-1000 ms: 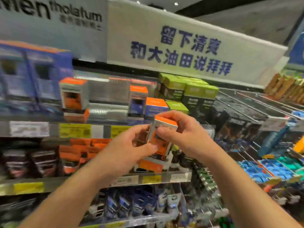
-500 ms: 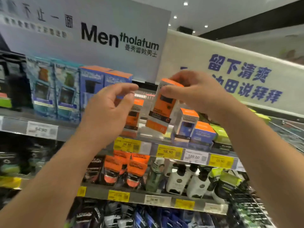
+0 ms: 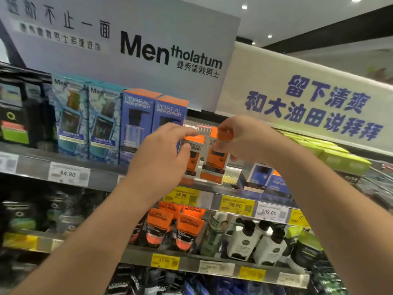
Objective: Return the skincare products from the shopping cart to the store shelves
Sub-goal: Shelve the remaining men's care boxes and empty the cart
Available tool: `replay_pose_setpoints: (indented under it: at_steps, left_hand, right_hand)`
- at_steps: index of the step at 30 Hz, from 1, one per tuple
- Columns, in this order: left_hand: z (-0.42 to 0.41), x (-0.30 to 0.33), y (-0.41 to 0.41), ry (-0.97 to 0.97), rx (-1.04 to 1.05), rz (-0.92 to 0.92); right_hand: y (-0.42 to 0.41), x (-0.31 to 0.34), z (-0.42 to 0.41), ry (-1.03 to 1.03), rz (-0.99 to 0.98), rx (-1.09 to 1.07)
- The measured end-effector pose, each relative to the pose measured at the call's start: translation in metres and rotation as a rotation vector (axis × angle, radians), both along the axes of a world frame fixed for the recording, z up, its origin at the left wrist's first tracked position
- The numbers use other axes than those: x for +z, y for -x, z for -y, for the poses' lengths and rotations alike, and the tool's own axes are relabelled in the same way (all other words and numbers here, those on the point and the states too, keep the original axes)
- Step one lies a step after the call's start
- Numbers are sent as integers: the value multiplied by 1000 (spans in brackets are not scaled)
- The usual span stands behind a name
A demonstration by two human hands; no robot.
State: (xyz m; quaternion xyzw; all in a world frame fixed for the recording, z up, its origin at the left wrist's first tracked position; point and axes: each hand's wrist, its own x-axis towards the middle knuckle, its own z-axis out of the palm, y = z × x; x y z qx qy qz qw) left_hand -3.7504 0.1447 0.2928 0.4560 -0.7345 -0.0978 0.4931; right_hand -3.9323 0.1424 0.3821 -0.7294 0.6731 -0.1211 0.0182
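An orange and white L'Oreal Men Expert box (image 3: 215, 160) stands on the top shelf (image 3: 106, 175), and my right hand (image 3: 244, 141) pinches its orange top. Right beside it on the left stands a matching orange box (image 3: 193, 155). My left hand (image 3: 163, 152) reaches to that box with curled fingers at its top left edge; whether it grips the box I cannot tell. Both forearms stretch up from the bottom of the view. The shopping cart is out of view.
Tall blue L'Oreal boxes (image 3: 138, 122) and Mentholatum packs (image 3: 85, 118) stand left of the orange boxes. Small blue boxes (image 3: 258, 177) and green boxes (image 3: 340, 158) sit to the right. Orange tubes (image 3: 174, 228) and white pump bottles (image 3: 255, 241) fill the shelf below. Price tags (image 3: 236, 204) line the shelf edges.
My right hand has carried the orange box forward from mid-air and stood it on the top shelf beside its twin. My left hand has moved in to the neighbouring box.
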Motion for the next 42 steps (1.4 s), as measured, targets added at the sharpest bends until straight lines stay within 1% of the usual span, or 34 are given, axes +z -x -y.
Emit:
replay_pose_setpoints:
  at_steps: [7, 16, 20, 24, 28, 33, 37, 42]
  left_hand:
    - [6, -2, 4, -31, 11, 74]
    - [7, -6, 4, -73, -3, 113]
    - [1, -4, 7, -102, -39, 27]
    - [-7, -2, 12, -59, -49, -74]
    - [-18, 7, 18, -31, -75, -155]
    - [-31, 11, 37, -54, -192, -225]
    - [-43, 5, 71, -100, -356, -289]
    - [-64, -9, 129, -143, -562, -246]
  right_hand:
    - [2, -22, 13, -83, 31, 35]
    - [2, -29, 10, -30, 30, 72]
    - [1, -29, 6, -10, 45, 51]
    - [5, -27, -3, 23, 135, 15]
    - [18, -24, -22, 159, 208, 36]
    - [44, -35, -57, 323, 417, 63]
    - [74, -57, -92, 357, 540, 41]
    - [125, -83, -142, 384, 668, -59]
